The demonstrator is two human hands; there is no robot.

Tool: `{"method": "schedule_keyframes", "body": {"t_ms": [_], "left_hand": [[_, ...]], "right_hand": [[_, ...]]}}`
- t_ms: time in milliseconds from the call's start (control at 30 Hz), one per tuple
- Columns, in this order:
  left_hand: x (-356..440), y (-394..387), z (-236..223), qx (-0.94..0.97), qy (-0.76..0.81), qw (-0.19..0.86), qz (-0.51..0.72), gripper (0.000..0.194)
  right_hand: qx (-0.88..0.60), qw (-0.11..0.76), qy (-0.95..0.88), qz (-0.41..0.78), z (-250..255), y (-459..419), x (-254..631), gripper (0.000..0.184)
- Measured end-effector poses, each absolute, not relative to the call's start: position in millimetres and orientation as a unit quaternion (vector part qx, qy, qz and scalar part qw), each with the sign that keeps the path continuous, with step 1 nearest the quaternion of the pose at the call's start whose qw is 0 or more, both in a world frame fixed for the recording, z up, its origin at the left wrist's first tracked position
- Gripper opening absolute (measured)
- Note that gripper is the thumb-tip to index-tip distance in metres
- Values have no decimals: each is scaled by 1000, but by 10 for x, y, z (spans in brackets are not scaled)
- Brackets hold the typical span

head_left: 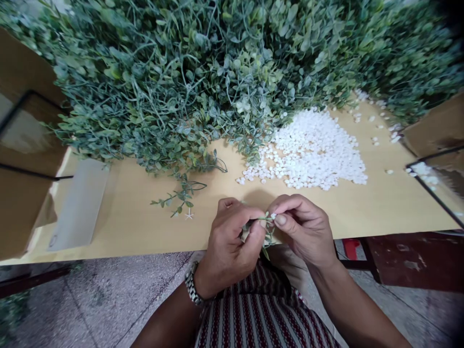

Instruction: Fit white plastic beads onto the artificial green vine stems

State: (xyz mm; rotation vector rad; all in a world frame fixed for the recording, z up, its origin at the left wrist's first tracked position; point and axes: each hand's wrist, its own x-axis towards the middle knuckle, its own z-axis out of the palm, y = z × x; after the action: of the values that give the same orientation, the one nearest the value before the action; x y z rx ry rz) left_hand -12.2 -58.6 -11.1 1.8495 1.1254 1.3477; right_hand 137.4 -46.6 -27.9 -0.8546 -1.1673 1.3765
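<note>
Silver link watch (193, 283), maroon-and-white striped patterned garment (253, 316)

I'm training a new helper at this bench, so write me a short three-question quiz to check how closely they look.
1. Multiple choice: which wrist wears the metal watch?
A) the right
B) the left
C) neither

2. True or false: the pile of white pieces lies to the right of the loose star-shaped piece.

3. Fill in one colour: the left hand holds a leafy sprig, while the right hand pinches a small ____ piece between its fingers.

Key: 1 B; 2 true; 3 white
</note>
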Motion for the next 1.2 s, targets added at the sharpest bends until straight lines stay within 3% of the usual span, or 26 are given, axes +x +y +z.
{"method": "schedule_keyframes", "body": {"t_ms": [167,400,933,1200], "left_hand": [[-103,-561,-104,710,413,279,497,12],[-57,-533,-139,709,410,297,491,11],[-81,-517,-134,735,400,264,480,14],[-108,-520,-118,754,391,232,474,15]], "right_hand": [[-306,542,-378,685,-285,-417,1371,5],[-298,504,-330,741,-229,-388,1391,12],[-287,481,-346,753,-250,-370,1420,9],[-330,497,-398,697,-274,-407,1389,14]]}}
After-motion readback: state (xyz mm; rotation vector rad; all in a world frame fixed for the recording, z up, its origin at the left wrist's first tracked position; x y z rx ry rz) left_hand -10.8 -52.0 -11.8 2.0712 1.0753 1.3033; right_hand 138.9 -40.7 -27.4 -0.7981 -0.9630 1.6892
